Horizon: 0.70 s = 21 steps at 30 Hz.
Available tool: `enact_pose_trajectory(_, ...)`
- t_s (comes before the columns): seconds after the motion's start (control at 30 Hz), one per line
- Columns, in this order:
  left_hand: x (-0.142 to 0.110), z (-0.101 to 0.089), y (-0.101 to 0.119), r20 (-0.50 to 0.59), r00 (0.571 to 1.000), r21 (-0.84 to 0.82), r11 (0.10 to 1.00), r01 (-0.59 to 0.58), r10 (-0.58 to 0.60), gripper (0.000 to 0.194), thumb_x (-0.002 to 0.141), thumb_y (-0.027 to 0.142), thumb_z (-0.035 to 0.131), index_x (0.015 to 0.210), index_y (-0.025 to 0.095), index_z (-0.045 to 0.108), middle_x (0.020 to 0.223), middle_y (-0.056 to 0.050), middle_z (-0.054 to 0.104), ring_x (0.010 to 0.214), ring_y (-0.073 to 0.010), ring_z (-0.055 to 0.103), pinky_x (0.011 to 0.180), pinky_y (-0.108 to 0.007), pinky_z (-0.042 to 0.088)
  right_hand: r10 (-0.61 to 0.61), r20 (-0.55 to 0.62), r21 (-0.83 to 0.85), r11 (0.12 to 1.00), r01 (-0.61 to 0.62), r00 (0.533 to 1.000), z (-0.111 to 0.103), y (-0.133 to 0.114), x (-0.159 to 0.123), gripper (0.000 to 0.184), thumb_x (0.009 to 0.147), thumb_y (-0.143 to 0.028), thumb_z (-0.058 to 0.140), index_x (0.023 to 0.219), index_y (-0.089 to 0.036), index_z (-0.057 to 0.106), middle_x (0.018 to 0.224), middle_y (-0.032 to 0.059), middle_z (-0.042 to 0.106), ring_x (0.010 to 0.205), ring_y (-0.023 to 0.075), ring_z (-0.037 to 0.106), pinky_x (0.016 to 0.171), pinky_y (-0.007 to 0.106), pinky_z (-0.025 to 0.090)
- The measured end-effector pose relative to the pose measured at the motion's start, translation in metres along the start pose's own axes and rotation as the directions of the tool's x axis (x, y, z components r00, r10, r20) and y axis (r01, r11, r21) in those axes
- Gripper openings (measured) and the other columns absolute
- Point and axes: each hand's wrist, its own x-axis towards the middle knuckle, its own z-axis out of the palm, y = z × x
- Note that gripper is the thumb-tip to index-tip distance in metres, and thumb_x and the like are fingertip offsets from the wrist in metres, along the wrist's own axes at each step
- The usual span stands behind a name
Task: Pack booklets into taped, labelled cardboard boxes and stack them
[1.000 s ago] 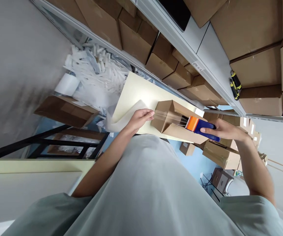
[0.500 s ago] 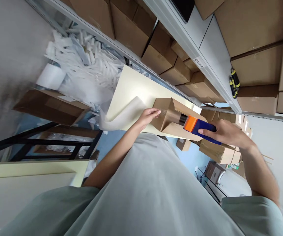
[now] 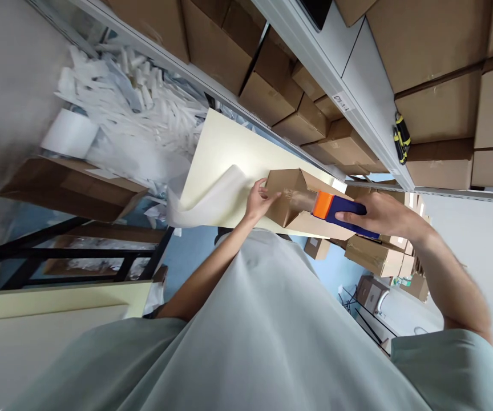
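Observation:
A brown cardboard box point(image 3: 277, 197) lies on the cream tabletop point(image 3: 221, 140), with flaps standing out at its right end. A strip of clear packing tape point(image 3: 300, 201) runs from the box to the orange head of a blue tape dispenser point(image 3: 344, 212). My right hand point(image 3: 372, 214) is wrapped around the dispenser's body, thumb along its near side. At the box's left end is my left hand point(image 3: 260, 200), its fingers apart and curved toward the cardboard; whether the fingertips press on it I cannot tell. White wrapping sheet point(image 3: 225, 191) curls on the table left of that hand.
Shelves with several cardboard boxes point(image 3: 270, 91) run along the far side. Yellow-and-black cutters point(image 3: 400, 138) lie on the upper shelf. White scrap point(image 3: 135, 108) and an open carton point(image 3: 69, 185) are at left. More boxes point(image 3: 375, 254) are stacked at right.
My left hand's fingers have spread from a pinch and sit at the box end. My right hand and the tape dispenser have shifted slightly left, toward the box.

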Motion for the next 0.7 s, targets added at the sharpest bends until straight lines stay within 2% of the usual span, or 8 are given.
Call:
enact_pose_trajectory(0.1, -0.017, 0.002, 0.003, -0.007, 0.968, 0.154, 0.957, -0.247, 0.251, 0.090, 0.086, 0.067, 0.081, 0.157, 0.021, 0.053, 0.143, -0.018, 0.067, 0.129, -0.0310, 0.067, 0.106, -0.043, 0.055, 0.008, 0.022, -0.059, 0.998, -0.007, 1.000, -0.003, -0.004, -0.002, 0.073, 0.093, -0.091, 0.050, 0.066, -0.024, 0.055, 0.057, 0.0002, 0.053, 0.051, 0.0151, 0.047, 0.056, 0.033, 0.032)
enact_pose_trajectory(0.13, -0.024, 0.003, 0.008, 0.072, 0.932, 0.187, 0.913, -0.363, 0.356, 0.099, 0.086, 0.069, 0.081, 0.165, 0.023, 0.045, 0.158, -0.020, 0.058, 0.146, -0.0354, 0.058, 0.117, -0.049, 0.050, 0.017, 0.035, -0.081, 0.997, -0.015, 0.999, -0.004, -0.005, -0.003, 0.073, 0.094, -0.091, 0.049, 0.068, -0.024, 0.056, 0.058, 0.0006, 0.054, 0.052, 0.0155, 0.049, 0.056, 0.033, 0.033)
enact_pose_trajectory(0.2, -0.035, 0.010, 0.025, 0.261, 0.814, 0.229, 0.786, -0.574, 0.518, 0.126, 0.078, 0.072, 0.088, 0.176, 0.029, 0.023, 0.182, -0.017, 0.028, 0.169, -0.0422, 0.025, 0.133, -0.058, 0.033, 0.033, 0.052, -0.125, 0.992, -0.026, 0.998, -0.005, -0.006, -0.003, 0.072, 0.095, -0.090, 0.047, 0.070, -0.023, 0.057, 0.059, 0.0013, 0.056, 0.053, 0.0167, 0.051, 0.058, 0.033, 0.034)
enact_pose_trajectory(0.23, -0.038, 0.015, 0.035, 0.350, 0.750, 0.238, 0.721, -0.651, 0.562, 0.139, 0.073, 0.072, 0.092, 0.179, 0.031, 0.013, 0.186, -0.015, 0.014, 0.172, -0.0441, 0.012, 0.137, -0.060, 0.024, 0.037, 0.053, -0.142, 0.989, -0.029, 0.998, -0.005, -0.006, -0.002, 0.072, 0.095, -0.090, 0.047, 0.071, -0.023, 0.058, 0.059, 0.0015, 0.057, 0.054, 0.0172, 0.052, 0.058, 0.033, 0.034)
enact_pose_trajectory(0.3, -0.038, 0.025, 0.052, 0.483, 0.644, 0.230, 0.623, -0.748, 0.594, 0.149, 0.071, 0.067, 0.096, 0.180, 0.032, 0.001, 0.188, -0.013, 0.000, 0.173, -0.0442, 0.001, 0.140, -0.060, 0.016, 0.034, 0.044, -0.160, 0.987, -0.027, 0.998, -0.005, -0.007, -0.002, 0.072, 0.096, -0.090, 0.046, 0.073, -0.023, 0.060, 0.060, 0.0018, 0.057, 0.055, 0.0179, 0.053, 0.058, 0.034, 0.034)
enact_pose_trajectory(0.4, -0.027, 0.034, 0.062, 0.596, 0.554, 0.213, 0.551, -0.807, 0.581, 0.138, 0.080, 0.053, 0.094, 0.180, 0.030, 0.002, 0.188, -0.012, 0.006, 0.173, -0.0404, 0.004, 0.142, -0.057, 0.013, 0.008, 0.026, -0.155, 0.988, -0.004, 1.000, -0.004, -0.009, -0.001, 0.072, 0.095, -0.090, 0.047, 0.075, -0.023, 0.062, 0.060, 0.0024, 0.056, 0.055, 0.0182, 0.052, 0.058, 0.035, 0.034)
enact_pose_trajectory(0.53, -0.009, 0.029, 0.046, 0.651, 0.546, 0.237, 0.542, -0.806, 0.527, 0.104, 0.095, 0.033, 0.077, 0.179, 0.030, 0.018, 0.185, -0.008, 0.024, 0.173, -0.0365, 0.005, 0.141, -0.059, 0.014, 0.001, 0.019, -0.173, 0.985, 0.002, 1.000, -0.002, -0.013, 0.002, 0.071, 0.096, -0.088, 0.050, 0.075, -0.022, 0.064, 0.062, 0.0045, 0.056, 0.059, 0.0207, 0.055, 0.060, 0.036, 0.034)
enact_pose_trajectory(0.7, 0.001, 0.023, 0.027, 0.658, 0.583, 0.230, 0.610, -0.758, 0.476, 0.095, 0.095, 0.027, 0.072, 0.178, 0.030, 0.025, 0.186, -0.007, 0.021, 0.173, -0.0388, 0.005, 0.139, -0.061, 0.021, -0.004, 0.033, -0.130, 0.991, 0.008, 0.999, 0.000, -0.009, 0.006, 0.073, 0.093, -0.091, 0.054, 0.073, -0.022, 0.065, 0.058, 0.0048, 0.053, 0.061, 0.0222, 0.057, 0.061, 0.037, 0.033)
